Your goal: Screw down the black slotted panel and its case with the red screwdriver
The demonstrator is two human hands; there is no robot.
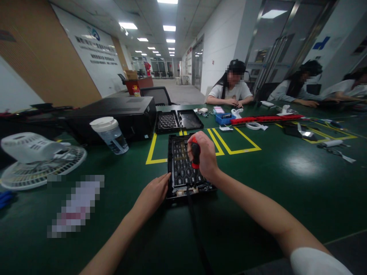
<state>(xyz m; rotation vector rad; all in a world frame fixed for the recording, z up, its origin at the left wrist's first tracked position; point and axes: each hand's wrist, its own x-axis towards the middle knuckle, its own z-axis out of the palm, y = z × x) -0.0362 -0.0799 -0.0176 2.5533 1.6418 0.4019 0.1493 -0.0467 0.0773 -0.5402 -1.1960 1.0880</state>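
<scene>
My right hand (205, 154) is wrapped round the red and black handle of a screwdriver (195, 154), held nearly upright over a black case (169, 152). Its tip is too dark to make out. Inside the case lies a dark panel (181, 170) with rows of hexagon-like shapes. Small parts and wires show along the case's near end. A black strap or cable (195, 229) runs from there toward me. My left hand (153, 194) holds the case's left wall near the front corner, fingers partly hidden.
Behind stands an open black case (190, 119) beside a black computer tower (114, 114). A lidded bottle (110, 135) and a white fan (43, 164) are to the left. A blue bin (224, 118) and red strips (266, 120) lie back right. Several people sit across the table.
</scene>
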